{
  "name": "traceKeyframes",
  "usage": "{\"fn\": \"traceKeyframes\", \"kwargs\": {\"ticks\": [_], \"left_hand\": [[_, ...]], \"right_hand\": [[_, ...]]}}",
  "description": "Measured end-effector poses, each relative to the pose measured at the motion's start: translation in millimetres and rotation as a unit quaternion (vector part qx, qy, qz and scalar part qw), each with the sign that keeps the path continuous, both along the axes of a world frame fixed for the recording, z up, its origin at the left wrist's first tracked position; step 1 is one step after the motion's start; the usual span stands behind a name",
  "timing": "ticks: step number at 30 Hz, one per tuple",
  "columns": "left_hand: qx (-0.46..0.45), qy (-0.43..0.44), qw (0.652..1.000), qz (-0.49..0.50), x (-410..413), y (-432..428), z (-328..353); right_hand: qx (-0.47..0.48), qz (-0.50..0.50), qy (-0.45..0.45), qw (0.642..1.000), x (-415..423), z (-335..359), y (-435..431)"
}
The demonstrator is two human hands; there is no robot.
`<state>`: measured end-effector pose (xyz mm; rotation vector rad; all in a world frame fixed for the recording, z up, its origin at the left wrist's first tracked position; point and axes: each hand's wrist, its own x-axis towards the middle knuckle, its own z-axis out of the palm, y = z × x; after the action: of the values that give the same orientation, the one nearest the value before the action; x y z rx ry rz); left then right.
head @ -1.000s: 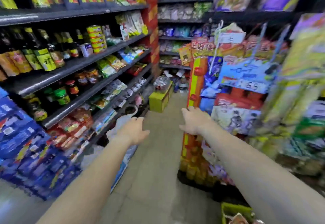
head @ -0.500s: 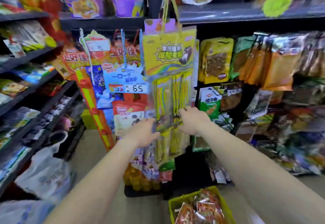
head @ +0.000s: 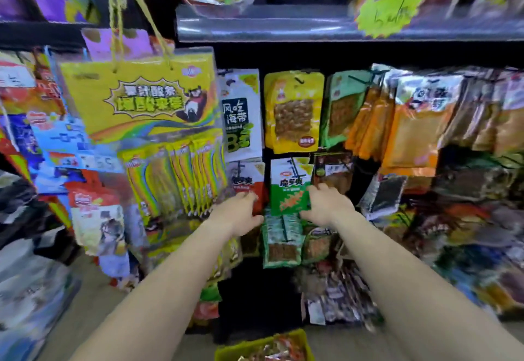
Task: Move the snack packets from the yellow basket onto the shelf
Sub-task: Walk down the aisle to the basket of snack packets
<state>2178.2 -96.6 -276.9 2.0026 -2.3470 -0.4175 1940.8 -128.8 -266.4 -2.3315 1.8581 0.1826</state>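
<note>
The yellow basket stands on the floor at the bottom edge, between my forearms, with red snack packets inside. Both arms are stretched out toward the hanging rack. My left hand holds nothing, its fingers loosely curled just below a red-and-white packet. Next to it, my right hand is also empty, and its fingertips lie against the lower right edge of a green hanging packet.
A grey shelf edge runs overhead with bags on it. A big yellow display bag with strips of sweets hangs at the left. Orange and yellow packets hang on pegs to the right. Floor shows at the lower left.
The view has swung right, from the aisle to the hanging snack rack. Both hands kept their outstretched pose and now sit in front of the red and green packets. More of the basket shows.
</note>
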Motion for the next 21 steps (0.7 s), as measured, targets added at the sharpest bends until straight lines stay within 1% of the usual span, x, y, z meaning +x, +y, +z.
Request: {"fn": "traceKeyframes", "kwargs": {"ticks": [2, 5, 8, 10, 12, 14, 17, 21], "left_hand": [[0.003, -0.008, 1.0, -0.021, -5.3, -6.3, -7.4], [0.035, -0.004, 0.998, -0.054, -12.4, -17.3, -24.7], [0.067, 0.01, 0.995, -0.07, -20.0, -22.6, -62.3], [0.074, 0.019, 0.995, -0.066, -26.4, -22.8, -99.2], [0.086, 0.03, 0.994, -0.055, -34.0, -23.0, -148.7], [0.114, 0.029, 0.992, -0.04, -42.2, -24.6, -211.6], [0.146, 0.031, 0.989, -0.007, -53.9, -27.0, -327.9], [0.18, 0.035, 0.983, 0.032, -63.1, -23.8, -485.8]], "right_hand": [[-0.009, -0.023, -0.017, 1.0, -7.5, -6.4, 0.0], [-0.005, -0.061, -0.02, 0.998, -15.3, -27.4, 3.1], [0.026, -0.08, -0.012, 0.996, -20.7, -57.9, 3.2], [0.055, -0.077, -0.013, 0.995, -25.0, -84.3, 1.1], [0.067, -0.066, -0.021, 0.995, -30.6, -124.7, -2.2], [0.081, -0.053, -0.018, 0.995, -35.5, -179.7, -9.0], [0.119, -0.031, 0.006, 0.992, -42.7, -290.1, -23.2], [0.144, 0.012, -0.004, 0.989, -50.1, -447.6, -29.3]]}}
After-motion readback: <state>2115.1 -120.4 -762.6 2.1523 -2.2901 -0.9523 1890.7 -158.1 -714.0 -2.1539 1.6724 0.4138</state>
